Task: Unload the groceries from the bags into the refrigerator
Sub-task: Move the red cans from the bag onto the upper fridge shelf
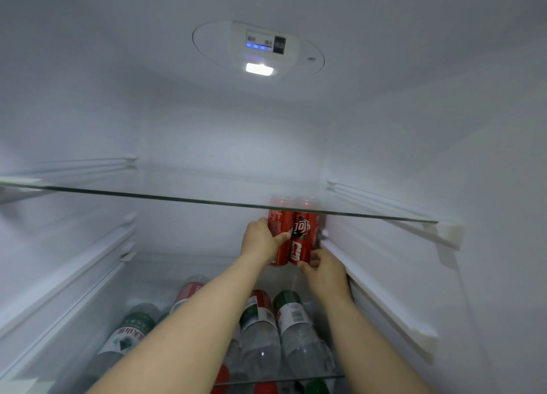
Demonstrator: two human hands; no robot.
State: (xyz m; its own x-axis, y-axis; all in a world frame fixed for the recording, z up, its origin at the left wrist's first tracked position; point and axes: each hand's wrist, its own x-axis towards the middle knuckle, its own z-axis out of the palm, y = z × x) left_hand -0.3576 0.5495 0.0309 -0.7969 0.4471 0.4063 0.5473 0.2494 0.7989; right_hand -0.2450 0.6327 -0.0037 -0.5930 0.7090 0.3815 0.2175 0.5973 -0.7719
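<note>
Both my arms reach deep into the refrigerator, under its upper glass shelf. Red cola cans stand upright together at the back right of the middle shelf, close to the right wall. My left hand grips the left can, thumb across its front. My right hand holds the bottom of the right can with its fingertips. The tops of the cans show blurred through the glass above.
Several clear water bottles with green-and-white labels lie on a lower glass shelf beneath my arms. White shelf rails line both side walls. A control panel with blue lights and a lamp sits on the ceiling.
</note>
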